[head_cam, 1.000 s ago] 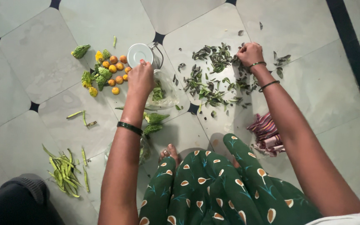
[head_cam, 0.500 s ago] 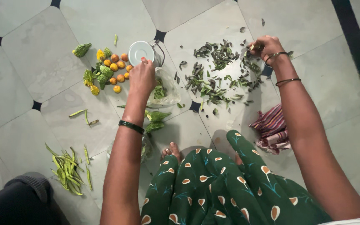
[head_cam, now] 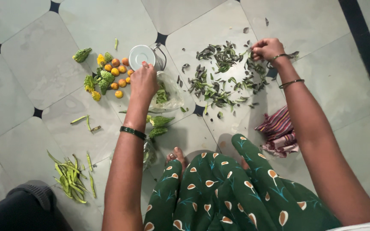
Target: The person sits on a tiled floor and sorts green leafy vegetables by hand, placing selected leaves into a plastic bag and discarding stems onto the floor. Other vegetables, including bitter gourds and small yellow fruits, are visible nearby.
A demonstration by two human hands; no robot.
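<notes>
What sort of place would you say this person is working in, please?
Most likely a home floor used for kitchen prep. The tiled floor is pale with dark corner insets, and on it lie loose green leaves, green beans and a striped cloth.

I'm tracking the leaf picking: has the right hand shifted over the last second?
Yes. The right hand has moved rightward, from the middle of the scattered leaves to their far right edge.

Green bangle on left wrist, 2 thin bangles on right, green leaf-print garment
</notes>
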